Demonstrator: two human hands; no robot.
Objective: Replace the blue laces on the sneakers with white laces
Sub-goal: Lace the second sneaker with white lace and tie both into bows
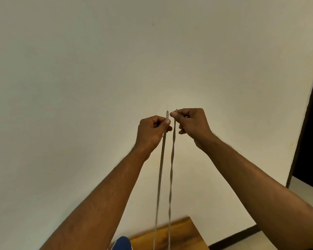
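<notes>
Both arms raised, left hand [153,131] and right hand [192,123] each pinching one end of white lace [171,165]. Strands hanging toward 6 o'clock, cut off over table [186,233]. Blue sneaker [122,243] barely visible.

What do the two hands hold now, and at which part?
Each hand pinches one end of the white lace, near its tip: the left hand the left strand, the right hand the right strand. Both strands hang down.

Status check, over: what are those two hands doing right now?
Left hand and right hand each pinch one end of the white lace. Both strands hang down. Nothing in the way.
</notes>
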